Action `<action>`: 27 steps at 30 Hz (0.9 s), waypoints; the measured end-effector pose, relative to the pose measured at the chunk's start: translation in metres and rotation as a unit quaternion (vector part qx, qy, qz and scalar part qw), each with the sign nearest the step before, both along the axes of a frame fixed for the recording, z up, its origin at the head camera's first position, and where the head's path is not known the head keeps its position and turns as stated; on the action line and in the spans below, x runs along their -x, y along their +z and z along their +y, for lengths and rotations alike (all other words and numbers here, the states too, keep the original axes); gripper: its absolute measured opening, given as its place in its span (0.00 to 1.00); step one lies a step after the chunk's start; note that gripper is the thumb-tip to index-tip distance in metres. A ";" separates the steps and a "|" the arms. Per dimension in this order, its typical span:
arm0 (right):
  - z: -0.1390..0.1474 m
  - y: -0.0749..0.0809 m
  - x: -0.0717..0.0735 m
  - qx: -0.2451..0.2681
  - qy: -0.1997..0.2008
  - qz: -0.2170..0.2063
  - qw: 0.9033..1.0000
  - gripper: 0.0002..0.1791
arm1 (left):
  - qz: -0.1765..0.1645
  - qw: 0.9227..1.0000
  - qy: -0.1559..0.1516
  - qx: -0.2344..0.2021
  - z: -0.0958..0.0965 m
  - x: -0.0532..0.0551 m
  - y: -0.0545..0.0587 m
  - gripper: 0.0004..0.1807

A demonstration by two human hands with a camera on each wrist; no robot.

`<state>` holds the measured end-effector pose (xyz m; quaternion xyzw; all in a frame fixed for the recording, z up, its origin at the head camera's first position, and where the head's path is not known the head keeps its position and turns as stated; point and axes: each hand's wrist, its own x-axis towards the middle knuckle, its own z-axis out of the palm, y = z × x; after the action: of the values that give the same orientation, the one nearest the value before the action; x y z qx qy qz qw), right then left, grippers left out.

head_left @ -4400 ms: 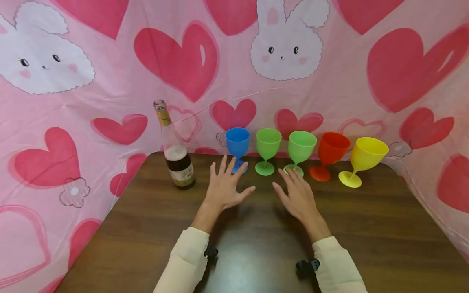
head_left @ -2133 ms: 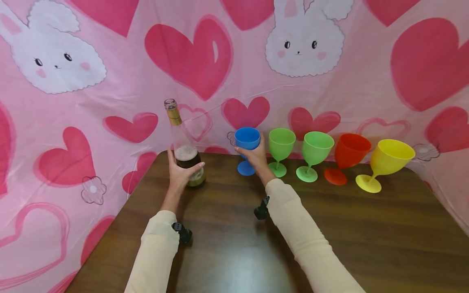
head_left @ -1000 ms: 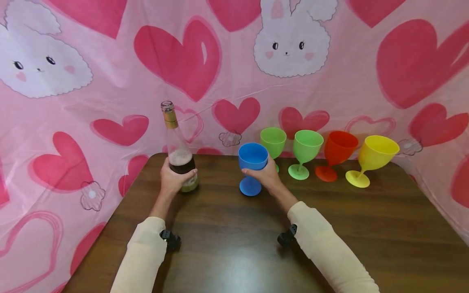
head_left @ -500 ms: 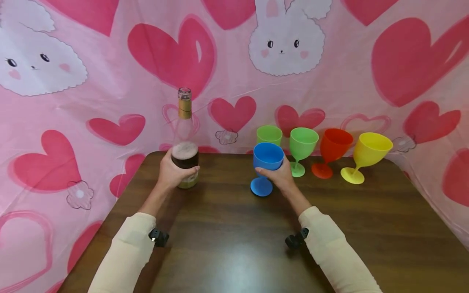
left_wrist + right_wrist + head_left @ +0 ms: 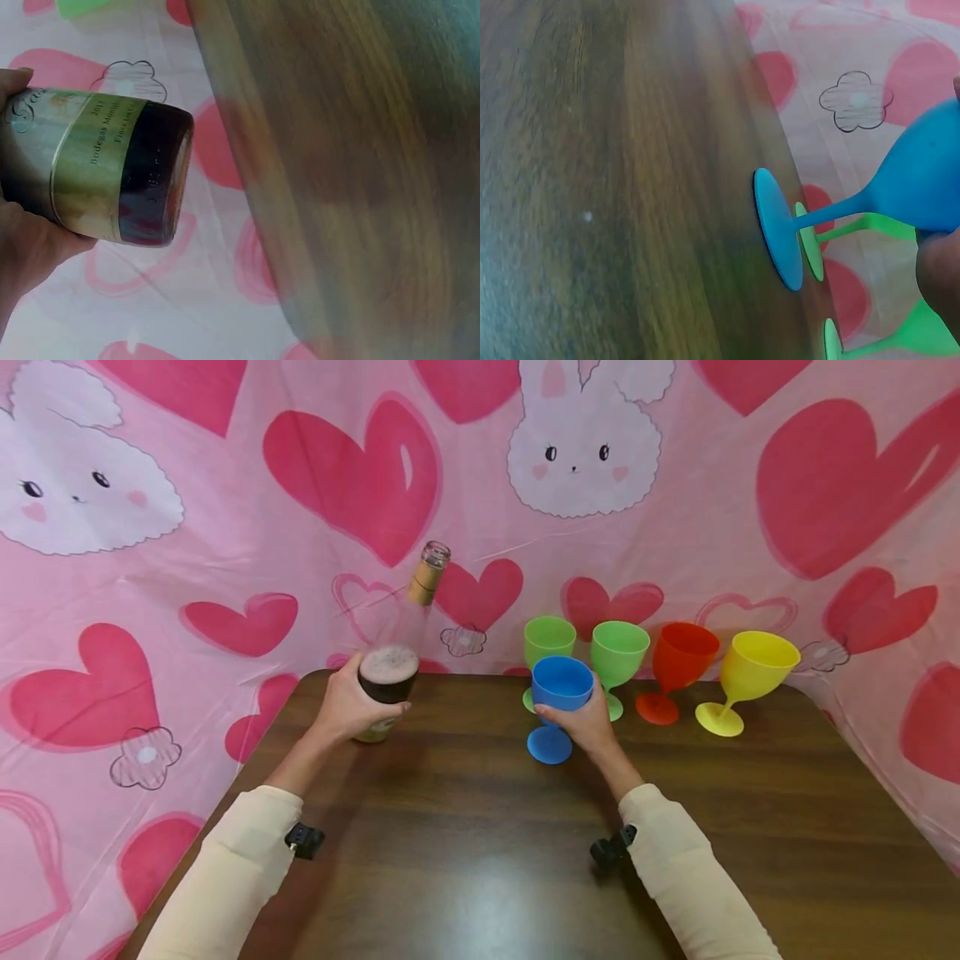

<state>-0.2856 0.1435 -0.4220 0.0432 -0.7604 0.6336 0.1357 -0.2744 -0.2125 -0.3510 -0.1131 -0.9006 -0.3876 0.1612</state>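
Note:
My left hand (image 5: pixel 354 703) grips a wine bottle (image 5: pixel 388 665) round its lower body. The bottle leans with its open neck toward the right, and dark liquid with foam on top fills its lower part. In the left wrist view the label and base of the bottle (image 5: pixel 112 169) show, with the base in the air. My right hand (image 5: pixel 588 718) holds a blue goblet (image 5: pixel 561 683) by its bowl, fingers round the far side. The goblet stands nearly upright, to the right of the bottle and lower than its mouth. Its stem and foot (image 5: pixel 778 229) appear in the right wrist view.
Behind the blue goblet stand two green goblets (image 5: pixel 619 653), one partly hidden by it. A red goblet (image 5: pixel 682 658) and a yellow goblet (image 5: pixel 757 667) continue the row to the right. The wooden table (image 5: pixel 480 827) ends at a pink heart-patterned cloth (image 5: pixel 480 510).
Both hands, first spread over the table, have taken hold of the bottle and the blue goblet. The goblet came nearer and right out of the row; the bottle rose and tipped rightward.

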 end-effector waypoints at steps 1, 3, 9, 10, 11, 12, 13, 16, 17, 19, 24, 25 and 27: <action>0.001 -0.001 0.000 0.003 0.003 0.003 1.000 0.51 | 0.004 1.000 -0.002 0.008 0.000 0.000 0.001 0.47; 0.003 -0.001 0.000 0.005 0.008 0.009 1.000 0.50 | 0.013 0.999 -0.005 0.032 0.002 -0.001 0.003 0.46; 0.005 -0.001 0.001 0.018 0.021 0.015 1.000 0.49 | 0.006 0.996 -0.013 0.091 0.009 -0.004 0.009 0.49; 0.005 -0.001 0.001 0.020 0.024 0.013 0.999 0.49 | 0.000 0.995 -0.013 0.099 0.010 -0.004 0.009 0.50; 0.005 -0.001 0.001 0.021 0.027 0.010 0.999 0.48 | -0.006 0.994 -0.013 0.108 0.010 -0.004 0.009 0.51; 0.005 -0.001 0.001 0.022 0.030 0.007 0.999 0.48 | -0.012 0.993 -0.012 0.119 0.011 -0.004 0.009 0.51; 0.004 0.000 0.002 0.024 0.033 0.006 0.999 0.48 | -0.016 0.991 -0.011 0.130 0.011 -0.004 0.009 0.51; 0.004 0.000 0.001 0.014 0.036 0.006 0.999 0.47 | -0.028 0.988 -0.013 0.153 0.013 -0.005 0.009 0.49; 0.004 0.000 0.001 0.010 0.035 0.010 0.999 0.47 | -0.030 0.987 -0.014 0.159 0.014 -0.005 0.008 0.48; 0.005 -0.002 0.001 0.003 0.032 0.023 0.999 0.47 | -0.034 0.985 -0.018 0.169 0.017 -0.005 0.008 0.47; 0.008 -0.006 0.006 -0.001 0.025 0.039 0.999 0.46 | -0.036 0.982 -0.014 0.185 0.023 -0.005 0.009 0.46; 0.009 -0.006 0.007 0.000 0.025 0.040 0.999 0.46 | -0.037 0.981 -0.012 0.189 0.024 -0.006 0.009 0.46; 0.009 -0.006 0.009 -0.001 0.024 0.044 0.999 0.45 | -0.034 0.980 -0.010 0.197 0.026 -0.006 0.009 0.47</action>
<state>-0.2947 0.1522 -0.4280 0.0891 -0.7531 0.6333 0.1541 -0.2689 -0.1869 -0.3415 -0.1381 -0.9632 -0.2076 0.1008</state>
